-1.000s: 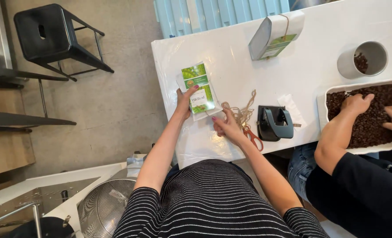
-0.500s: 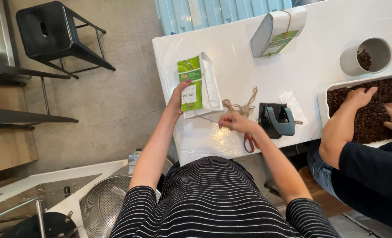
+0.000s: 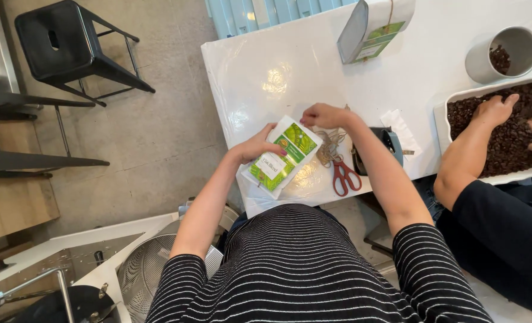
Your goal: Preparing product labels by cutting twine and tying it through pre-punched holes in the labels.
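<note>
Left hand (image 3: 259, 146): clasped around the left edge of a white pouch (image 3: 281, 157) with a green label, centre of the frame.
Pouch: tilted, held over the near edge of the white worktop (image 3: 266, 72); whether resting on it, cannot tell.
Right hand (image 3: 321, 115): fingers pinched together at the pouch's upper corner, just above a tangle of twine (image 3: 327, 149); what sits between the fingertips, too small to tell.
Scissors (image 3: 344, 175): red handles, lying flat just right of the pouch, below the twine.
Tape dispenser (image 3: 390, 143): dark, partly hidden behind the right forearm.
Second pouch (image 3: 370, 27): standing at the top centre of the frame, tied with string.
Tray of beans (image 3: 505, 128): right edge of the frame, another person's two hands buried in it.
Cup (image 3: 505, 54): grey, upper right, some beans inside.
Stool (image 3: 69, 45): black, on the floor, upper left.
</note>
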